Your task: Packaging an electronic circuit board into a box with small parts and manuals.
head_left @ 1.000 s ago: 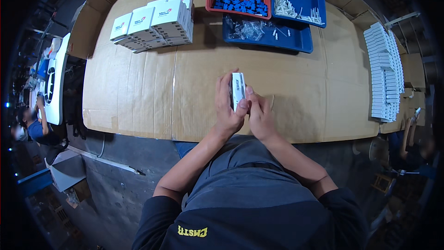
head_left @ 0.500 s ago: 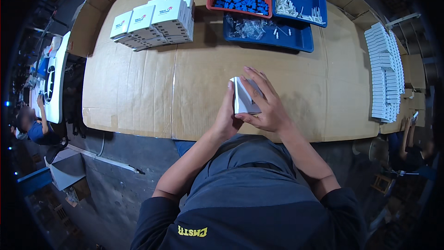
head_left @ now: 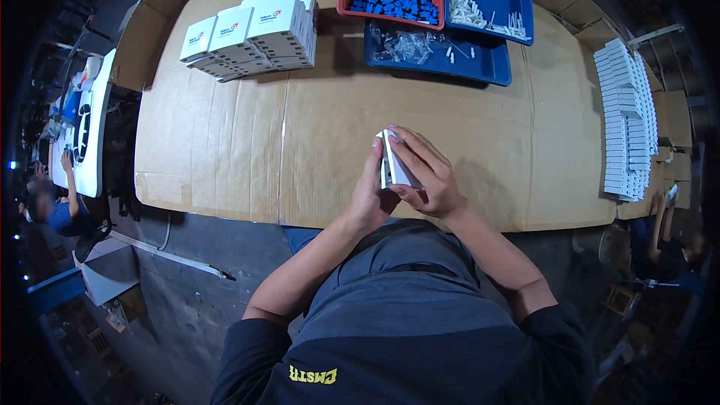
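Note:
Between my two hands, close to the near edge of the table, is a white, flat, squarish plastic case (head_left: pixel 400 171), tilted up so its narrow side shows. My left hand (head_left: pixel 367 193) is closed along its left side, with the thumb near the upper corner. The fingers of my right hand (head_left: pixel 435 178) lie over its right face, and the thumb presses at the lower edge. Much of the case is covered by the right fingers, so its face cannot be seen well.
Stacked white cases (head_left: pixel 259 34) stand at the far left. A red bin (head_left: pixel 343 0) holds blue parts; an upper blue bin (head_left: pixel 529 0) holds white pins. Below, another blue tray (head_left: pixel 480 67) contains clear plastic bags. Stacked white pieces (head_left: pixel 626 120) line the right edge of the cardboard-covered table (head_left: pixel 217 150).
The case has turned between my hands and now shows more of its narrow side. My right fingers have drawn in slightly around it.

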Tool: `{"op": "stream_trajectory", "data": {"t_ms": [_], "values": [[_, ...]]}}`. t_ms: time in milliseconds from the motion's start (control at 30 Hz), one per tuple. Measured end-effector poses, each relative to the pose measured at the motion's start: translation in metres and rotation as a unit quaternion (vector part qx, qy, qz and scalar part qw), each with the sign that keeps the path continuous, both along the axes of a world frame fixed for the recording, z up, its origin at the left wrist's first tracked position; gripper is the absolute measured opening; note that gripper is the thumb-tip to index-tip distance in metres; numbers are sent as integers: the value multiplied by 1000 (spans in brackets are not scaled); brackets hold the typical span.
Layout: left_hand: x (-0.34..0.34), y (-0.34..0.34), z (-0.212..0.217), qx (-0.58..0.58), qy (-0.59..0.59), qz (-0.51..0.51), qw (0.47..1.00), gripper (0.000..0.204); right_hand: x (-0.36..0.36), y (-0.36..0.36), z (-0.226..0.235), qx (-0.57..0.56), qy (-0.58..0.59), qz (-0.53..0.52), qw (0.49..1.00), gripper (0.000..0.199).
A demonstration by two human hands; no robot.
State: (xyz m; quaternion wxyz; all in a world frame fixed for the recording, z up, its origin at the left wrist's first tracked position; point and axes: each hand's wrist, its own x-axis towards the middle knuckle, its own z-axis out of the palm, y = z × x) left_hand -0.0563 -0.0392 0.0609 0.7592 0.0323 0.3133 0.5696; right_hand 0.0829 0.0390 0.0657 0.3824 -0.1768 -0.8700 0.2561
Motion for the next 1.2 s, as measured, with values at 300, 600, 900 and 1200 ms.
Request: {"op": "stream_trajectory", "data": {"t_ms": [300, 600, 900, 1200], "values": [[1, 1, -10, 19, -29, -1, 999, 70, 9, -1, -4, -138, 105, -57, 983, 60], [-26, 46, -41, 128, 161, 108, 973, 66, 27, 55, 15, -210, 122, -194, 951, 37], [-69, -12, -89, 214, 712, 50, 667, 48, 86, 23, -54, -33, -202, -110, 972, 30], [-55, -57, -58, 236, 831, -203, 461, 58, 101, -36, -53, -74, -285, -141, 945, 42]]}}
